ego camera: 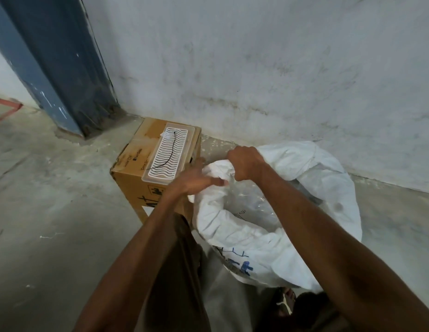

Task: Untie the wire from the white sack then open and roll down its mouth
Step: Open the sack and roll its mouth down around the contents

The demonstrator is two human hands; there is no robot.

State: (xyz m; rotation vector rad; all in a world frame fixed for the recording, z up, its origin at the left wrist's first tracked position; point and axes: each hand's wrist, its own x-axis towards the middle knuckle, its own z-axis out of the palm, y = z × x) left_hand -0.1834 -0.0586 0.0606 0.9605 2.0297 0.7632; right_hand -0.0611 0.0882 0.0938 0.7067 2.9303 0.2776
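Observation:
The white sack [268, 240] stands on the floor at the right, its mouth open and its rim folded outward in a thick roll. Clear plastic shows inside it. My right hand [244, 164] is clenched on the far left part of the rolled rim. My left hand [196, 182] grips the same rim just beside it, fingers pointing right. A thin black wire [171, 150] lies loose on a white slatted tray [168, 152], apart from the sack.
The tray rests on a cardboard box [132, 185] just left of the sack. A grey wall [256, 68] runs behind, with a blue pillar [53, 68] at the left. The floor is bare concrete. My foot in a sandal [286, 300] is below the sack.

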